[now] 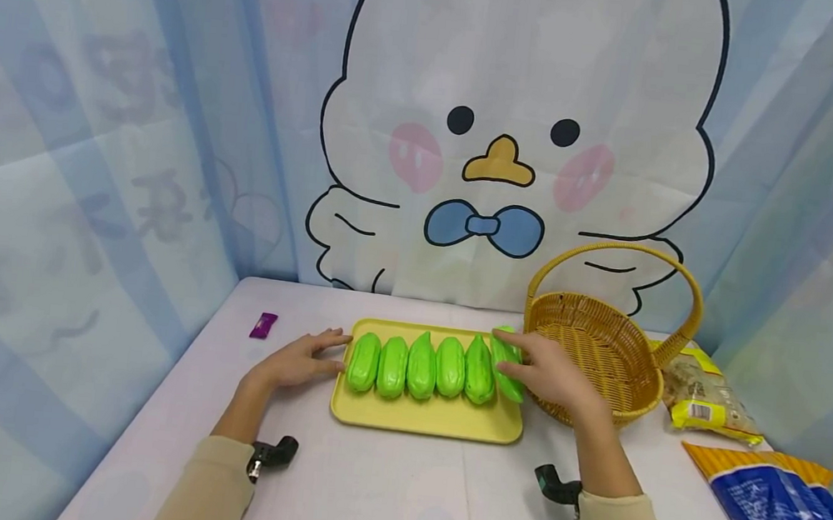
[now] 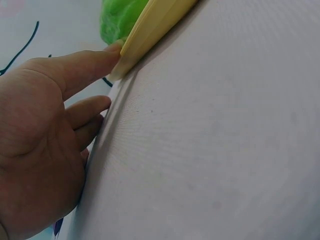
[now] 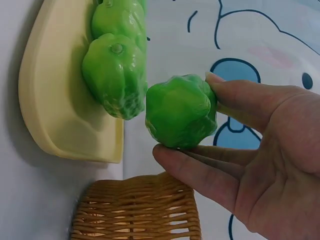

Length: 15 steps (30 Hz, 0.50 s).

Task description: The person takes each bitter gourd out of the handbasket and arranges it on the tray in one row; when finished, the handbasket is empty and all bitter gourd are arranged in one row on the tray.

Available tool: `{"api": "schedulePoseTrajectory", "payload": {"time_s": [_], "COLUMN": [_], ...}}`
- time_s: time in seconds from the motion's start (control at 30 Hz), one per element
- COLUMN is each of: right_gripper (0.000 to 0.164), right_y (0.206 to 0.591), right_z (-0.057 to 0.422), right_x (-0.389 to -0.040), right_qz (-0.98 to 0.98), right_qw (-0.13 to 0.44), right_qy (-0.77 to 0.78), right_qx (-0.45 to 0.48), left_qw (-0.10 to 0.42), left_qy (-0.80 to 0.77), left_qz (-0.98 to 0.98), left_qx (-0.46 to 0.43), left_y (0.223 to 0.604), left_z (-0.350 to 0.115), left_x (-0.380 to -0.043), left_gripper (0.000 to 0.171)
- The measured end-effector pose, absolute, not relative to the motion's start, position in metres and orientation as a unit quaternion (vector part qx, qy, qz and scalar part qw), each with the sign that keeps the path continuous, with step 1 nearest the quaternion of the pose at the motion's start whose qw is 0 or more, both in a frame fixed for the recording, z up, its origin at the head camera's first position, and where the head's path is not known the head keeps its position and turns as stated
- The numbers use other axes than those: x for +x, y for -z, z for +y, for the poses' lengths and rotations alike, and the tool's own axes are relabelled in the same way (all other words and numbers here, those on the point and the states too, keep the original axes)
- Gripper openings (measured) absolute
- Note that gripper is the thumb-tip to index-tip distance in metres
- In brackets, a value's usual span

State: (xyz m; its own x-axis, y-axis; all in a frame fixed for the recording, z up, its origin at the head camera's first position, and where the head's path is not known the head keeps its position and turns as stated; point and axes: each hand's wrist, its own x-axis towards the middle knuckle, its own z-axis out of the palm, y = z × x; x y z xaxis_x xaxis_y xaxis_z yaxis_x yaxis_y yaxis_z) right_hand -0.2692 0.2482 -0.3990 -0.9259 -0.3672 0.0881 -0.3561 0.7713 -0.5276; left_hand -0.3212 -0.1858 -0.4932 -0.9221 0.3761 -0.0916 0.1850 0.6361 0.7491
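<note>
Several glossy, bright-green, lumpy gourd-like vegetables (image 1: 422,367) lie side by side in a row on a yellow tray (image 1: 416,421). At the row's right end, my right hand (image 1: 552,372) pinches another green gourd (image 3: 181,112) between thumb and fingers. The right wrist view shows this gourd end-on, raised clear of the tray and apart from the others. My left hand (image 1: 302,358) rests against the tray's left edge. Its thumb (image 2: 95,67) touches the rim in the left wrist view, while the other fingers extend loosely beside it.
A wicker basket (image 1: 588,352) with a tall handle stands right of the tray. Beyond it lie a clear-and-yellow packet (image 1: 708,397) and a blue-and-orange bag (image 1: 776,512). A small purple wrapped sweet (image 1: 263,326) sits at the table's back left. Curtains enclose the table.
</note>
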Motion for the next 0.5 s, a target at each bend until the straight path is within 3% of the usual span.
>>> {"api": "schedulePoseTrajectory", "payload": {"time_s": [0.5], "right_gripper": [0.054], "right_y": [0.402], "right_z": [0.234], "right_x": [-0.268], "right_qz": [0.964], "right_qw": [0.026], "right_qy": [0.212], "right_qx": [-0.156], "left_qw": [0.120], "left_qy": [-0.395], "left_qz": [0.897], "left_qx": [0.157], "left_y": [0.492], "left_z": [-0.185], "left_x": [-0.321], "left_gripper": [0.061]}}
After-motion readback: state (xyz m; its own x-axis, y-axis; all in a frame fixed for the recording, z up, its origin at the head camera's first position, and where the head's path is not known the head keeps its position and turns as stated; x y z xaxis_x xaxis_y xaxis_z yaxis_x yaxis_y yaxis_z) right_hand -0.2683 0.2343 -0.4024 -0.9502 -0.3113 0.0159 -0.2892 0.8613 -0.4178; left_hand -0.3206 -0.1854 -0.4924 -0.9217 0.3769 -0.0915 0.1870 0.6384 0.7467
